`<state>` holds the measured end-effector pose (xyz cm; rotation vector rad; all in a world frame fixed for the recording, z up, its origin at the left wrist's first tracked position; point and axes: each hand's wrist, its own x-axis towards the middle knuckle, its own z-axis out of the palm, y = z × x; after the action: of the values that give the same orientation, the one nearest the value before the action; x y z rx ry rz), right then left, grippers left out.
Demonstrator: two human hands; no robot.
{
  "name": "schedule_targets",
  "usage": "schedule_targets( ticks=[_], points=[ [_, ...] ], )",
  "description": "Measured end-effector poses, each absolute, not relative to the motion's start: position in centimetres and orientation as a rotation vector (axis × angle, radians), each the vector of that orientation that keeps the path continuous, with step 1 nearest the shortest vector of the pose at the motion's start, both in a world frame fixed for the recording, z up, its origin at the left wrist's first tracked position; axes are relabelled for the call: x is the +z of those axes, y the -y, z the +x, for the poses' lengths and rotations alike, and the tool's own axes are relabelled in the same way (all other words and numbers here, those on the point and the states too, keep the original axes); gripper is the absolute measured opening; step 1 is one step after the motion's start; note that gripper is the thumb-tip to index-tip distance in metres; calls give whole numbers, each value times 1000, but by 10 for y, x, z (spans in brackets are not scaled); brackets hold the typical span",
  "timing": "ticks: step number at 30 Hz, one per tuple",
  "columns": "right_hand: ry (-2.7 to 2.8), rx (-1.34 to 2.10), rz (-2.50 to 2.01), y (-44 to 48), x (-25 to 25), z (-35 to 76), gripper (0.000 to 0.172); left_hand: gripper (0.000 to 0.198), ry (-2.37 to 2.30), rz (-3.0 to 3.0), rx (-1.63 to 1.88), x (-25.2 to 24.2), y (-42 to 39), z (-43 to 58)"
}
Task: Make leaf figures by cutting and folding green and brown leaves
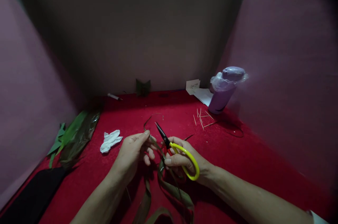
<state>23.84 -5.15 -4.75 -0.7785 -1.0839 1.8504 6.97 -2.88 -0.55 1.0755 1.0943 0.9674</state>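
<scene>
My left hand (137, 148) pinches a long green leaf strip (175, 191) between thumb and finger. From that pinch a thin dark end curls up over the table. My right hand (182, 157) has a pair of scissors (186, 159) with yellow handles and dark blades lying across its palm. The blades point up and left, just above the strip. My right thumb and fingers also press on the same strip, which hangs down in loops toward the near edge. Part of the scissors' handles is hidden by the fingers.
A crumpled white tissue (111, 141) lies left of my hands. Green leaves (74, 134) and a black cloth (34, 196) are at the left. Several toothpicks (203, 116) lie ahead, right. A purple cup (221, 99), white papers (202, 95) and a syringe (114, 96) stand or lie farther back.
</scene>
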Motion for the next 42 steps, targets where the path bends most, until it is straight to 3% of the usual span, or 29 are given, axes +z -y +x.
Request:
schedule_targets(
  ticks=[14,37,42],
  points=[
    [1115,1833,-779,51,-44,239,43,26,-1006,1130,837,-11,32,66],
    [1045,1765,-797,49,-46,237,48,35,-1100,1077,904,-7,31,71],
    [1061,1720,-831,48,-44,236,51,25,-1075,1140,798,-12,35,73]
  ],
)
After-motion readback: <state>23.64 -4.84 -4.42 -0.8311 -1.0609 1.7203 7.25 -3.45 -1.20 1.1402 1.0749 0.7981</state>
